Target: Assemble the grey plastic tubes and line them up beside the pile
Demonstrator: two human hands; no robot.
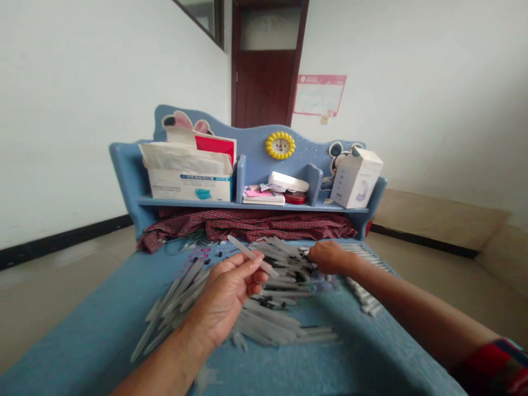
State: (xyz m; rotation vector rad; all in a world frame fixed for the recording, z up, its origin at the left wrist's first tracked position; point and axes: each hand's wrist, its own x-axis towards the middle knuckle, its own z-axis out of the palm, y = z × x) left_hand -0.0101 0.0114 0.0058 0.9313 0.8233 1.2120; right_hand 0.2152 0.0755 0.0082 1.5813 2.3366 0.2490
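Observation:
Between thumb and fingers, my left hand pinches a translucent white pen barrel, tilted above the desk. My right hand reaches to the far right of the pile, fingers closed together and pointing down among small black parts; what they hold, if anything, is hidden. A loose heap of frosted pen barrels covers the middle of the desk, and another group of barrels lies to the left of it. Rows of thin white pieces lie beyond my right forearm.
The blue desk has a raised shelf at its back. On it stand a mask box, stacked papers, a red round tin and a white carton. A crumpled plaid cloth lies beneath the shelf.

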